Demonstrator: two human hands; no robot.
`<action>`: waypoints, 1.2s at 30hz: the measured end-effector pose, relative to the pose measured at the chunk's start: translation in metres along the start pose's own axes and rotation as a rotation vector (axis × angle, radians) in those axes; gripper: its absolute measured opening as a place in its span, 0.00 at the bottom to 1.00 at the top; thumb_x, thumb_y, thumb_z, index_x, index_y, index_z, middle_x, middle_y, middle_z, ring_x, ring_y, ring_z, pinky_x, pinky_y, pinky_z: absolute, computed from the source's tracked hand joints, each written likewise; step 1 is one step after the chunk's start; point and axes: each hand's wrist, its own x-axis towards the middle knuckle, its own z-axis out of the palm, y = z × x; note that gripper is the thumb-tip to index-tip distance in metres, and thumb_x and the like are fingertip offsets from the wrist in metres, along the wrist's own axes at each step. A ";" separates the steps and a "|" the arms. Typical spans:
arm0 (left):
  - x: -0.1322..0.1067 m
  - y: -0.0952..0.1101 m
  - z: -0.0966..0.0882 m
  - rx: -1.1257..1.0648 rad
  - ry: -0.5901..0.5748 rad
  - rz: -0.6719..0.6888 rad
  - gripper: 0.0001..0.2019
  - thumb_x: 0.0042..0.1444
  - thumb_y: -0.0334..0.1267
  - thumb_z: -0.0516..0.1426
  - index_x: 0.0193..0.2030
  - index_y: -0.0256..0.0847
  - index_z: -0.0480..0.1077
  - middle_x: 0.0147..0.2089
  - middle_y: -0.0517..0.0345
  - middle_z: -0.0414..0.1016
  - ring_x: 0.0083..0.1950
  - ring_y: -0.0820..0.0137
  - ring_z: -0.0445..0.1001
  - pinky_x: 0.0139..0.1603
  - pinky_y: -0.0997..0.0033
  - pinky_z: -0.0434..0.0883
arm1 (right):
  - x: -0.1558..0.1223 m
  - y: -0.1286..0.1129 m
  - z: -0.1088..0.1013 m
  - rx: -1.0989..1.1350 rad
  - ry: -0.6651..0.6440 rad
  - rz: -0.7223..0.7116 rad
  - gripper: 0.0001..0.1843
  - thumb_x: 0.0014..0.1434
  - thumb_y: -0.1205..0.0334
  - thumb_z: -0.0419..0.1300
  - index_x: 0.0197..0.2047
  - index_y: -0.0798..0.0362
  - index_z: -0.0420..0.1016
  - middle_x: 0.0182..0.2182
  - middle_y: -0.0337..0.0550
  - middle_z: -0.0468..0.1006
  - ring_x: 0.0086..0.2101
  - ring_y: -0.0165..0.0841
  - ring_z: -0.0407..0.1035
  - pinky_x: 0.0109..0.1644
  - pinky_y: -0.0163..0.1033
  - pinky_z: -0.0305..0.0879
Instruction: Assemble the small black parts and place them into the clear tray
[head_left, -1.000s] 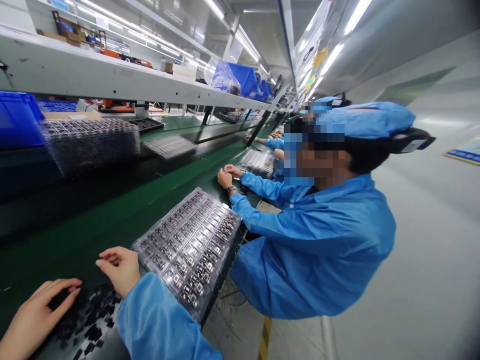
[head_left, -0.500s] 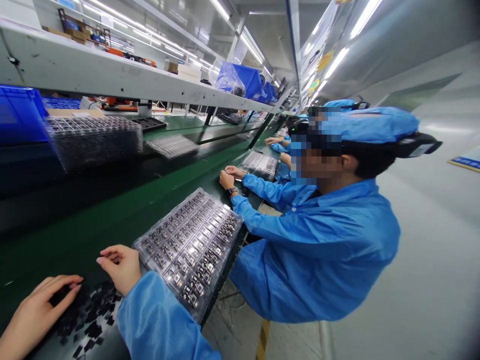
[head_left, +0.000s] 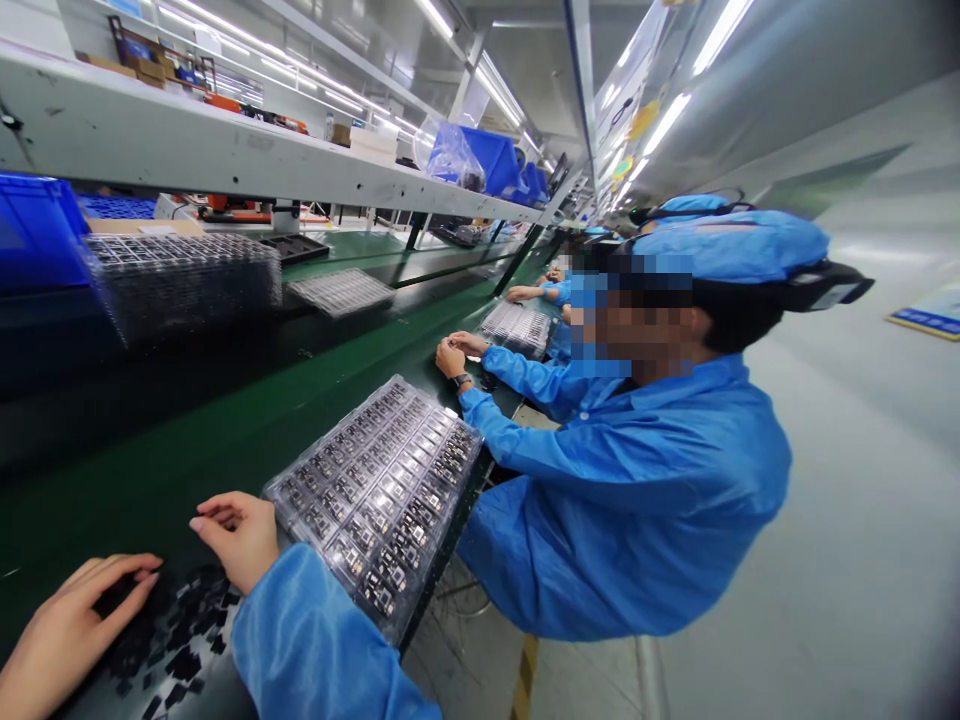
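Observation:
My left hand [head_left: 67, 625] rests at the bottom left on a scatter of small black parts [head_left: 176, 645], its fingers curled together over them; whether it holds one is hidden. My right hand [head_left: 238, 535], in a blue sleeve, is curled with fingertips pinched, just left of a clear plastic tray [head_left: 379, 490] filled with several rows of small dark components. What the fingertips pinch is too small to make out. All of this lies on the dark green bench [head_left: 150, 460].
A co-worker in a blue coat and cap [head_left: 637, 480] sits close on the right, hands at the bench beyond my tray. A second tray [head_left: 516, 325] lies farther along. Stacked clear trays [head_left: 180, 280], a blue bin [head_left: 34, 230] and an overhead shelf [head_left: 225, 150] stand at the left.
My hands have hardly moved; the view has shifted slightly. The co-worker's head has dipped a little.

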 end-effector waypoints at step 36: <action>0.001 0.017 -0.007 -0.031 0.027 0.086 0.19 0.58 0.57 0.56 0.41 0.47 0.80 0.42 0.55 0.81 0.42 0.64 0.79 0.44 0.70 0.75 | 0.003 0.005 -0.002 -0.022 -0.052 -0.056 0.14 0.50 0.55 0.70 0.37 0.55 0.83 0.28 0.42 0.81 0.28 0.33 0.74 0.35 0.37 0.72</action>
